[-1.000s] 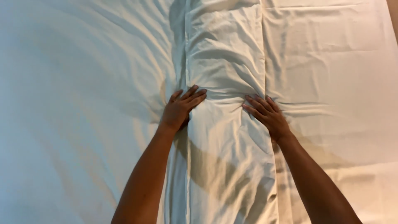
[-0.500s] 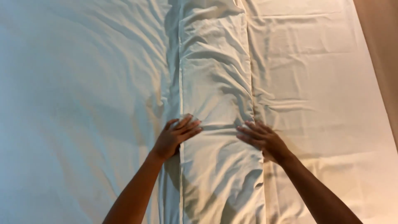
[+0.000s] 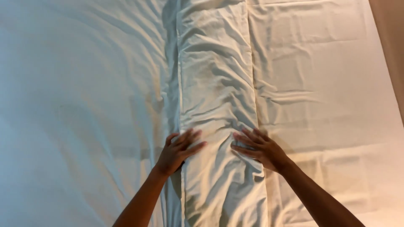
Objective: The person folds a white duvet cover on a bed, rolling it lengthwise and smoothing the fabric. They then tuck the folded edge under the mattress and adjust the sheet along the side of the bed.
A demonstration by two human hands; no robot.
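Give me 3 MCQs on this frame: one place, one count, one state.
1. Where do the hands lie?
A. On the folded strip down the middle of the sheet
B. On the bare band at the far right
C. In the air above the bed

2. How many hands touch the cloth?
A. None
B. One
C. Two

3. How are the hands set?
A. Fists closed on bunched cloth
B. Flat, palms down, fingers spread
C. Pinching a corner and lifting it

Key:
1 A: the left hand sits at the left edge of the folded strip and the right hand at its right edge, with the sheet flat on both sides.
2 C: both hands press on the cloth.
3 B: the fingers lie open and flat, and no cloth is gathered or raised.
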